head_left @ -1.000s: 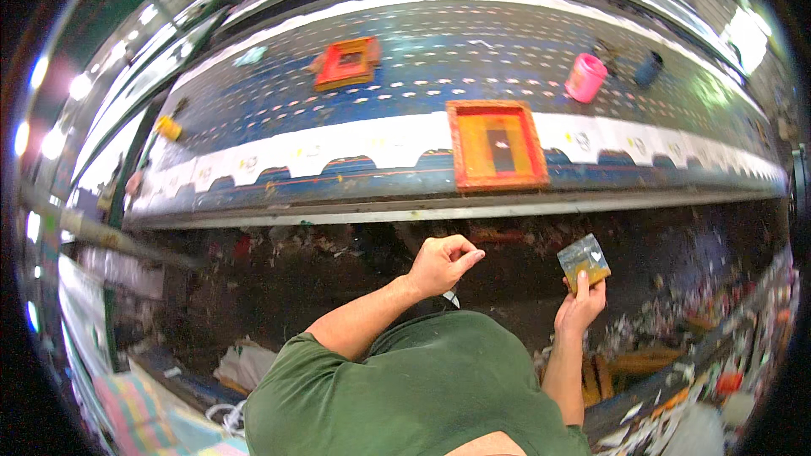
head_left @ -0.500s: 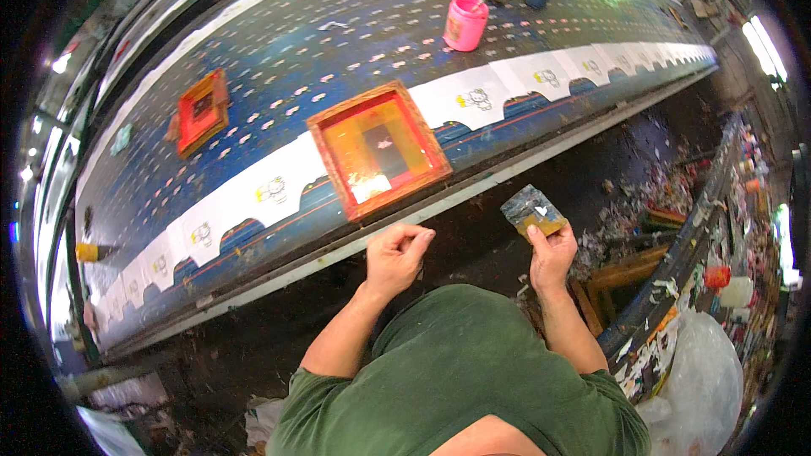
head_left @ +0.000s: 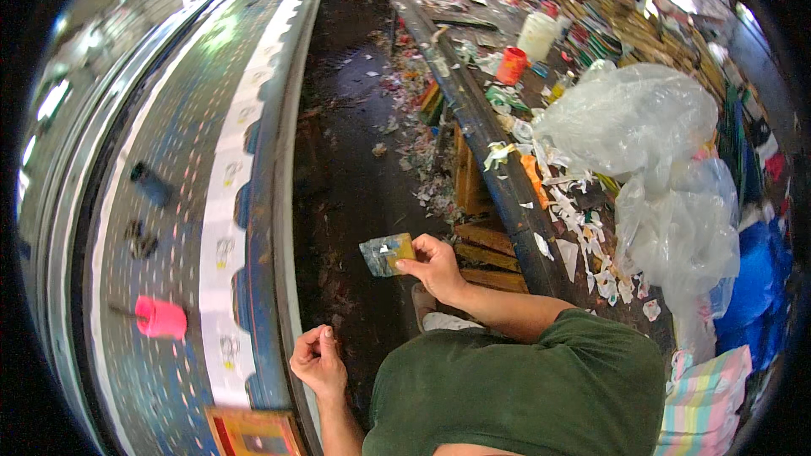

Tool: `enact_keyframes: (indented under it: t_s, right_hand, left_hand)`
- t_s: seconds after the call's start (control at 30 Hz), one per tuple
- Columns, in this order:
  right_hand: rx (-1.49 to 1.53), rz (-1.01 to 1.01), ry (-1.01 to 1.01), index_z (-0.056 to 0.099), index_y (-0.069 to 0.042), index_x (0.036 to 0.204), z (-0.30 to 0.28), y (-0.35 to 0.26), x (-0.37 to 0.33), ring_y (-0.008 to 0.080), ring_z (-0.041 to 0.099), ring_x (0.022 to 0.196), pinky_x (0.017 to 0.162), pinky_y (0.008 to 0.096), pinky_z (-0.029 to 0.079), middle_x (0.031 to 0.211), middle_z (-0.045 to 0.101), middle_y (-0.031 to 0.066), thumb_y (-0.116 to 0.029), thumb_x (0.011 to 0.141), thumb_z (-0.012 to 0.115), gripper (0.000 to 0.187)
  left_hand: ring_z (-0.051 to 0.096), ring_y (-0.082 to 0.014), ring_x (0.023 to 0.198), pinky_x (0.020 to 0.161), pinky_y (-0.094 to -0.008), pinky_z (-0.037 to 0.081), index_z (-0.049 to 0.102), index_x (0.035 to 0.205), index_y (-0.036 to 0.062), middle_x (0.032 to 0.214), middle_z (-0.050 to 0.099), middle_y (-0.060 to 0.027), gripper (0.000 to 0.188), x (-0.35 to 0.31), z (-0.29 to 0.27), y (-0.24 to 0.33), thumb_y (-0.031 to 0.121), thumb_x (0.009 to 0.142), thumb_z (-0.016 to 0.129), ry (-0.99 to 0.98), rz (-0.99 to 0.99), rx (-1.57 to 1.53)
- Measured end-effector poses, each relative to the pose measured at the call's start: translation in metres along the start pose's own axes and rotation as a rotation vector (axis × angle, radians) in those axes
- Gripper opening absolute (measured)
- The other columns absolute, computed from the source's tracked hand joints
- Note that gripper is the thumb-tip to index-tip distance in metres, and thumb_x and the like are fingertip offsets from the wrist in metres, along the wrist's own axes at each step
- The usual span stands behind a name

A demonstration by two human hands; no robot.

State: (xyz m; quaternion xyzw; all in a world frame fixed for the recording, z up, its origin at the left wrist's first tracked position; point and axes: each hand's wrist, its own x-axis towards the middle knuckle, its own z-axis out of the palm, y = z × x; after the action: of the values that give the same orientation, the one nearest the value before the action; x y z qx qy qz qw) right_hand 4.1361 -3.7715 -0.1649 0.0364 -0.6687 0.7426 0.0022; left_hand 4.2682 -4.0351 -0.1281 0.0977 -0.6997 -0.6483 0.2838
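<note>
Between thumb and fingers, my right hand (head_left: pixel 435 270) grips a flat rectangular scraper (head_left: pixel 384 254), stained grey-blue with an ochre end, held over the dark floor of the aisle. My left hand (head_left: pixel 319 365) is closed beside the edge of the long printing table, thumb against curled fingers, nothing showing in it. Closest to it is the wooden-framed printing screen (head_left: pixel 221 431), cut off by the lower edge of the view. A row of white printed pieces (head_left: pixel 221 169) with scalloped edges runs along the table's near side.
On the printing table (head_left: pixel 182 203) stand a pink tub (head_left: pixel 160 318) with a stick and a dark blue pot (head_left: pixel 150 184). Across the aisle, a cluttered bench (head_left: pixel 549 274) carries scraps, a red cup (head_left: pixel 511 66) and clear plastic bags (head_left: pixel 634 118). Wooden frames (head_left: pixel 486 253) lean beneath it.
My view and body have turned right, away from the table toward the aisle and bench. The scraper stays in my right hand; my left hand stays closed.
</note>
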Motion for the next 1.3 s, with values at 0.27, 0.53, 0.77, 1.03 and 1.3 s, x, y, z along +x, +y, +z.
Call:
enact_keyframes:
  t_s: [0.27, 0.53, 0.77, 1.03, 1.3]
  right_hand:
    - [0.043, -0.102, 0.313, 0.074, -0.003, 0.105, -0.121, -0.018, 0.122, 0.0058, 0.062, 0.083, 0.076, 0.0275, 0.052, 0.091, 0.072, -0.0016, -0.01, 0.099, 0.088, 0.017]
    - [-0.077, -0.134, 0.566, 0.075, -0.004, 0.111, -0.235, -0.046, 0.185, 0.0087, 0.066, 0.087, 0.081, 0.0294, 0.055, 0.098, 0.074, -0.0012, -0.01, 0.101, 0.087, 0.017]
    - [-0.045, -0.142, 0.767, 0.073, -0.003, 0.119, -0.282, -0.033, 0.214, 0.0088, 0.067, 0.097, 0.088, 0.0293, 0.056, 0.105, 0.072, -0.0008, -0.008, 0.101, 0.087, 0.023]
    - [-0.013, -0.062, 1.169, 0.072, -0.002, 0.117, -0.281, -0.056, 0.289, 0.008, 0.064, 0.095, 0.088, 0.0282, 0.054, 0.107, 0.073, -0.0007, -0.004, 0.098, 0.088, 0.025]
    - [-0.147, -0.163, 1.436, 0.071, -0.001, 0.117, -0.261, -0.074, 0.341, 0.0094, 0.065, 0.096, 0.087, 0.0288, 0.054, 0.101, 0.071, -0.0001, 0.001, 0.097, 0.085, 0.024]
  left_hand:
    - [0.051, -0.0014, 0.072, 0.062, -0.0224, 0.04, 0.079, 0.113, -0.0003, 0.087, 0.07, 0.0041, 0.011, 0.124, 0.182, -0.026, 0.006, 0.105, 0.083, -0.264, 0.074, 0.058]
    - [0.076, -0.0197, 0.093, 0.108, -0.045, 0.058, 0.082, 0.114, 0.0026, 0.094, 0.079, -0.0064, 0.012, 0.242, 0.393, -0.052, 0.004, 0.102, 0.081, -0.633, 0.373, 0.124]
    - [0.079, -0.0237, 0.094, 0.104, -0.0402, 0.06, 0.083, 0.105, 0.0034, 0.097, 0.083, -0.0105, 0.006, 0.332, 0.619, -0.093, 0.006, 0.1, 0.084, -0.966, 0.458, -0.032]
    - [0.067, -0.0352, 0.142, 0.118, -0.0452, 0.055, 0.044, 0.17, 0.0027, 0.158, 0.066, -0.0203, 0.09, 0.393, 0.902, -0.162, 0.005, 0.092, 0.091, -1.341, 0.295, -0.12]
    - [0.068, -0.0305, 0.137, 0.118, -0.0448, 0.054, 0.05, 0.158, 0.0034, 0.147, 0.069, -0.0145, 0.102, 0.386, 1.022, -0.16, 0.008, 0.073, 0.105, -1.678, 0.38, -0.349]
